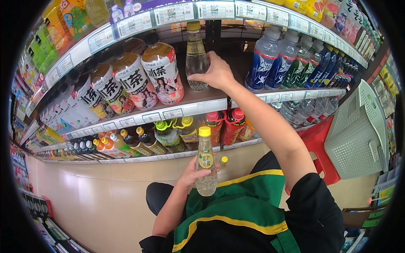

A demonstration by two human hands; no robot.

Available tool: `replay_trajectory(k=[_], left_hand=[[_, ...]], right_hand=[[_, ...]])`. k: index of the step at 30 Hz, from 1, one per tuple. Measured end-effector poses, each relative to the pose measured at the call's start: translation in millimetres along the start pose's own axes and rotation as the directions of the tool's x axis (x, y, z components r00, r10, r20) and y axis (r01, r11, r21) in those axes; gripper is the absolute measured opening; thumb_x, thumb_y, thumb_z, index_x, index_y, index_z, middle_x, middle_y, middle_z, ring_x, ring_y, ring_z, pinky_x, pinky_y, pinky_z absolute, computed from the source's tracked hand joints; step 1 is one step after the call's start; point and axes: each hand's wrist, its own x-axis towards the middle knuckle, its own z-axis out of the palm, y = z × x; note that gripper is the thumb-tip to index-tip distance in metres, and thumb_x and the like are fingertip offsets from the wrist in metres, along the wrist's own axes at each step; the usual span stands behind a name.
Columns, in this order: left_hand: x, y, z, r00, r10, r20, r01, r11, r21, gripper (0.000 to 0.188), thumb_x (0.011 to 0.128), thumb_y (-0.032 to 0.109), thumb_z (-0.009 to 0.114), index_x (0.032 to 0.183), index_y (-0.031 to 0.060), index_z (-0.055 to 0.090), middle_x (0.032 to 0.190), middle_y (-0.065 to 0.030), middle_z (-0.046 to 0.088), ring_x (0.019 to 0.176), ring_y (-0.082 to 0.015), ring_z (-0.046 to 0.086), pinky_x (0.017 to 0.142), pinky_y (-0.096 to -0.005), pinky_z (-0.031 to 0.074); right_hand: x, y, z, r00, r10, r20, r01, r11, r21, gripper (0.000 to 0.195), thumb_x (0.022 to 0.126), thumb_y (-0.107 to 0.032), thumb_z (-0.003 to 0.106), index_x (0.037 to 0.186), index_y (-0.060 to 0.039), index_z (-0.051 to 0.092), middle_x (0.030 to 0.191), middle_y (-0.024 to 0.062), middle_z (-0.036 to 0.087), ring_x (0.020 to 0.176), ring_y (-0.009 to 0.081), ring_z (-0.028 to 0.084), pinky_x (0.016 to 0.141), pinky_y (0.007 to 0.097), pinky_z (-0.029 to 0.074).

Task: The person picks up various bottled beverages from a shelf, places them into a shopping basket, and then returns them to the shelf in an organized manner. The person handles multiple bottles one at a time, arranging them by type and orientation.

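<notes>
My left hand (193,173) holds a clear bottle (206,182) by its lower half, in front of the green apron. The bottle has a yellow cap and a round yellow label with writing. Up on the middle shelf (202,97), my right hand (218,72) grips a similar yellow-capped clear bottle (195,57) by its lower part, thumb across the front. That bottle stands upright, or nearly so; whether its base touches the shelf I cannot tell. Another yellow-capped bottle (224,160) is partly visible beyond my left hand, low down near the floor.
Large tea bottles (163,74) stand left of my right hand, blue-labelled bottles (262,63) to its right. Above runs a shelf edge with price tags (216,11). Mixed drinks (171,134) fill the lower shelf. A grey-green basket (351,139) rests on a red stool (319,148) at right.
</notes>
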Motion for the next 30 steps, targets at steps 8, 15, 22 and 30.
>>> replay_trajectory(k=[8,15,22,30], left_hand=[[-4.7,1.5,-1.1,1.000,-0.010,-0.019,0.010,0.999,0.036,0.078,0.071,0.019,0.079,0.136,0.0032,0.039,0.109,-0.0152,0.063,0.100,-0.0265,0.063,0.090,-0.0398,0.050],[-6.3,0.0,-2.4,1.000,-0.017,-0.006,0.017,0.999,0.029,0.076,0.073,0.015,0.077,0.137,0.0036,0.038,0.109,-0.0152,0.063,0.101,-0.0270,0.063,0.091,-0.0410,0.050],[-0.7,9.0,8.7,1.000,-0.010,-0.015,0.010,0.999,0.035,0.075,0.074,0.012,0.076,0.138,0.0034,0.038,0.109,-0.0146,0.063,0.101,-0.0269,0.063,0.092,-0.0415,0.049],[6.5,10.3,12.4,0.995,0.062,-0.078,-0.051,0.989,0.141,0.080,0.070,0.024,0.076,0.136,0.0010,0.038,0.109,-0.0161,0.063,0.101,-0.0279,0.064,0.091,-0.0423,0.049]], right_hand=[[-8.1,-13.0,12.6,0.977,0.035,-0.210,-0.041,0.999,-0.024,0.094,0.059,-0.046,0.083,0.130,-0.0013,0.040,0.111,0.0197,0.059,0.100,0.0382,0.061,0.088,0.0441,0.049],[-5.8,22.0,4.2,0.981,-0.181,-0.065,0.190,0.966,0.177,0.093,0.061,-0.046,0.080,0.133,-0.0044,0.038,0.120,0.0210,0.053,0.108,0.0365,0.057,0.090,0.0427,0.047],[-15.4,3.2,14.6,0.989,-0.061,-0.136,0.068,0.996,0.052,0.100,0.056,-0.045,0.084,0.134,-0.0046,0.037,0.121,0.0210,0.053,0.111,0.0370,0.056,0.093,0.0433,0.046],[-16.9,14.1,38.6,0.976,-0.015,-0.216,0.038,0.994,0.104,0.097,0.059,-0.044,0.085,0.132,-0.0040,0.034,0.118,0.0225,0.050,0.103,0.0425,0.057,0.088,0.0480,0.049]])
